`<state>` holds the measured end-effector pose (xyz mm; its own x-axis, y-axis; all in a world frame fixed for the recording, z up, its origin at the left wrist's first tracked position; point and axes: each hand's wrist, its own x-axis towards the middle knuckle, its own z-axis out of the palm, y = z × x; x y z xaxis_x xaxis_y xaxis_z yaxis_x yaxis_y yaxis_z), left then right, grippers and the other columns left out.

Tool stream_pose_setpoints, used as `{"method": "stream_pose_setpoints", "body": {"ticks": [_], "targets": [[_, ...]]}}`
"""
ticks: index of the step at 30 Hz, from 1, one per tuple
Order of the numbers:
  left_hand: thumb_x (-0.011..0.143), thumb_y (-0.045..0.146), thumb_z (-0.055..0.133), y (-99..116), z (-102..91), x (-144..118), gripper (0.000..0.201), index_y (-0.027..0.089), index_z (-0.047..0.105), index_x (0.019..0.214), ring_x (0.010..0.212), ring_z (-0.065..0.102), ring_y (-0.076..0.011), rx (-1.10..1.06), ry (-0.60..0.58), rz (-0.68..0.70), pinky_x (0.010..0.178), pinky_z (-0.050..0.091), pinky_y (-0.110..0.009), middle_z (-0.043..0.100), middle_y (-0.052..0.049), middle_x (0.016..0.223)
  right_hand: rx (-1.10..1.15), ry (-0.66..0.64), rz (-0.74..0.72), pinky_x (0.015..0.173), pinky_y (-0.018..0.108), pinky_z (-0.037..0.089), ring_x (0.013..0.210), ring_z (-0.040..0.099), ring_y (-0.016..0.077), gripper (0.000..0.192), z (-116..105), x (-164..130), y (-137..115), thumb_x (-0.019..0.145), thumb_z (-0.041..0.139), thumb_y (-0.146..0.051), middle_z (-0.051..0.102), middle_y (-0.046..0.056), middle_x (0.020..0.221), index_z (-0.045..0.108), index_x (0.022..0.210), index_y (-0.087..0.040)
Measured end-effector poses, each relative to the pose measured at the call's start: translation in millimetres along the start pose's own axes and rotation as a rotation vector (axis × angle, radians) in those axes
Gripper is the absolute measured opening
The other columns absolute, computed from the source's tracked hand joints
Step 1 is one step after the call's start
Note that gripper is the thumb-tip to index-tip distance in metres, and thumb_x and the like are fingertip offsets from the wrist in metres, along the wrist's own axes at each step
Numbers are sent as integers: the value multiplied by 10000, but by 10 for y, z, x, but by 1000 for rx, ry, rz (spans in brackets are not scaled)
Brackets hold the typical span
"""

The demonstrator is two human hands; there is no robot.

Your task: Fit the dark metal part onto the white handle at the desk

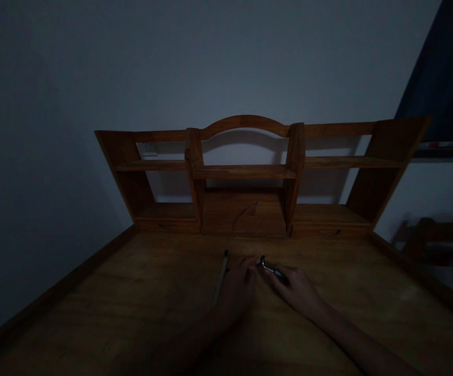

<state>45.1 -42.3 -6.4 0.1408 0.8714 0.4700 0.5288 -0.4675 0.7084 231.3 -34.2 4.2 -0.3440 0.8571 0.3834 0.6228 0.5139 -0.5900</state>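
Your bare forearms [344, 328] are reaching over the brown wooden tabletop [132, 308], your right hand [300, 288] gripping a probably light, stiff, silver-headed tool [267, 267] by its black handle [280, 274], likely the best hold; your left hand [241, 279] is hiding its grip.

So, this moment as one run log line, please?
right hand: holds shiny tool; left hand: by tool, contact unclear; stick: on desk, beside left hand

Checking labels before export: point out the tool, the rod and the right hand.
tool [276, 272]: head view, on its handle
rod [222, 277]: head view, middle of its pale body
right hand [297, 286]: head view, back of the hand
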Motion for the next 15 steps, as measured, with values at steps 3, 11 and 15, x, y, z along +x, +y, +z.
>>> {"method": "stream_pose_setpoints", "body": {"ticks": [3, 11, 15], "targets": [[912, 210, 387, 4, -6, 9, 317, 242, 584, 1158, 1048, 548, -185, 13, -1, -6, 944, 433, -345, 593, -51, 1147, -6, -8, 9, 666, 281, 479, 747, 678, 215, 367, -9, 1, -8, 904, 421, -458, 724, 53, 860, 663, 1048, -223], [892, 185, 420, 78, -15, -4, 324, 233, 572, 1175, 1084, 536, -203, -81, -45, 49, 968, 419, -371, 577, -72, 1169, -63, -9, 22, 635, 278, 461, 671, 663, 209, 388, -10, -9, -8, 905, 406, -480, 713, 51, 768, 683, 912, -208], [883, 213, 463, 50, 6, -7, 299, 236, 585, 1155, 1049, 553, -203, -144, -42, 27, 952, 430, -373, 592, -70, 1146, -47, -10, -4, 637, 273, 451, 705, 666, 208, 368, -15, -7, -19, 915, 404, -461, 717, 46, 828, 673, 970, -216]]}}
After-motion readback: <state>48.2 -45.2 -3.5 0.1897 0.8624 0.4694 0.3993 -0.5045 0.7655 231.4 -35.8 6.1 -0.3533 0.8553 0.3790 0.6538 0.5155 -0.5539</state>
